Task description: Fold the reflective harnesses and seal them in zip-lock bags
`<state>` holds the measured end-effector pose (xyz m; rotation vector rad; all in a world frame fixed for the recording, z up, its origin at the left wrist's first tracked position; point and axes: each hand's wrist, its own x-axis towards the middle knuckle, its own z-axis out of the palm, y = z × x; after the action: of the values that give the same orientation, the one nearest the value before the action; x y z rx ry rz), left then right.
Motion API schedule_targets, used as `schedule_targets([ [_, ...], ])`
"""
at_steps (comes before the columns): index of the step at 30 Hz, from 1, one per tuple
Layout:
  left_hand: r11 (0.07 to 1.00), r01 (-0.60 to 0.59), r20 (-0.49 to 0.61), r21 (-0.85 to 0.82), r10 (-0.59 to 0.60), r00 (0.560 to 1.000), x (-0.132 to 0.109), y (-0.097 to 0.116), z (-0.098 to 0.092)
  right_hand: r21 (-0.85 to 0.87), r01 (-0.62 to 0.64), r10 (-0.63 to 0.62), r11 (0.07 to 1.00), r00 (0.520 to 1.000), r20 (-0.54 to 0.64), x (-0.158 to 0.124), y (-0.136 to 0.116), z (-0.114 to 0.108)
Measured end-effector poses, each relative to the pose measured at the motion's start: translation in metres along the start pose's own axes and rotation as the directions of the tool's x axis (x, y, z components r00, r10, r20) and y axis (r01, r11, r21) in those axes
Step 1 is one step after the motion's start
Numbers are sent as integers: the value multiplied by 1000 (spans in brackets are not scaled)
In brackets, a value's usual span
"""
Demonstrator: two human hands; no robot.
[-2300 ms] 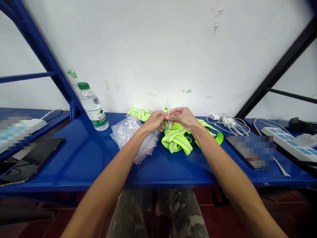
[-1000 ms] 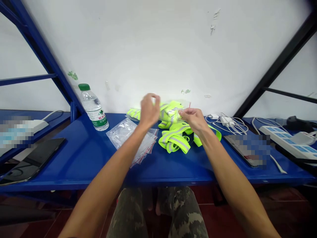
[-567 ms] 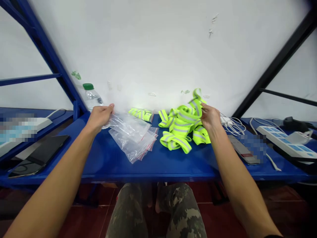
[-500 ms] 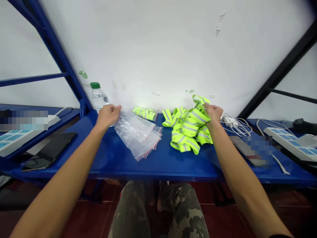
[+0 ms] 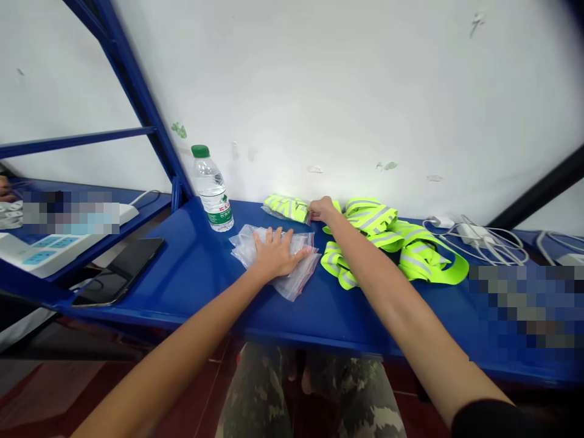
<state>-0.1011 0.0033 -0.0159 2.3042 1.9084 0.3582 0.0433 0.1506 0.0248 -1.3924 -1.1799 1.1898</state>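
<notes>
My left hand (image 5: 276, 253) lies flat with fingers spread on a stack of clear zip bags (image 5: 298, 275) on the blue shelf (image 5: 191, 274). My right hand (image 5: 322, 208) reaches to the back near the wall, its fingers closed at the edge of a bagged neon-yellow reflective band (image 5: 285, 208). To the right of that arm lies a loose heap of neon-yellow reflective bands (image 5: 396, 240).
A water bottle with a green cap (image 5: 210, 188) stands left of the bags. A dark phone (image 5: 119, 272) lies at the shelf's left end. White chargers and cables (image 5: 479, 236) lie at the right. A blue frame post (image 5: 137, 97) slants up at the left.
My left hand came off the bags' far corner and now presses flat on the stack. My right hand left the band heap and moved left to the bagged band. The view shifted right.
</notes>
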Motion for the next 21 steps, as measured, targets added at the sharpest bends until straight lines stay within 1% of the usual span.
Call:
schedule_targets([
  [1,999,25,-46,-24,-26,999,2,-1,-5,20,-30,30,999,999,-20,0,-2,-1],
  [2,998,25,-119,-56,-31,992,5,1,-13,37,-40,42,998,999,-33,-1,-6,-4],
  [3,995,-5,-219,-97,-16,976,8,4,-22,63,-40,42,997,998,-43,-5,-13,-10],
  [4,988,-64,-328,-141,15,944,13,9,-31,89,-21,26,996,999,-45,-10,-20,-17],
  [5,971,-143,-430,-193,48,902,20,16,-40,117,10,-6,993,999,-34,-17,-27,-26],
  [6,941,-221,-489,-256,71,870,28,25,-48,139,51,-50,989,999,-12,-25,-34,-35],
  [7,898,-282,-491,-338,87,867,36,34,-53,155,98,-102,983,995,19,-34,-38,-43],
  [8,843,-295,-466,-449,60,883,45,44,-57,162,147,-157,976,986,53,-44,-41,-52],
  [9,779,-263,-413,-569,6,911,53,55,-58,159,196,-211,968,974,85,-53,-41,-59],
  [11,622,-119,-243,-774,-118,963,65,72,-54,121,279,-295,953,946,136,-71,-36,-71],
  [12,553,-52,-159,-831,-147,976,67,78,-51,92,304,-315,948,937,150,-77,-32,-75],
  [13,514,-12,-102,-858,-146,984,68,83,-48,66,321,-328,945,931,161,-82,-28,-79],
  [14,514,-9,-82,-858,-119,990,67,85,-45,45,333,-336,942,927,167,-86,-24,-82],
  [15,546,-41,-98,-837,-76,992,65,86,-43,33,341,-342,939,924,170,-89,-20,-84],
  [16,595,-94,-138,-798,-29,990,62,86,-41,31,347,-347,937,922,171,-91,-18,-86],
  [18,687,-206,-234,-696,54,971,57,83,-42,56,354,-359,933,915,183,-94,-16,-89],
  [19,710,-245,-266,-660,84,960,55,81,-43,80,351,-360,933,912,198,-95,-16,-90],
  [21,697,-283,-272,-658,131,953,54,76,-44,132,323,-346,937,907,238,-96,-16,-92],
])
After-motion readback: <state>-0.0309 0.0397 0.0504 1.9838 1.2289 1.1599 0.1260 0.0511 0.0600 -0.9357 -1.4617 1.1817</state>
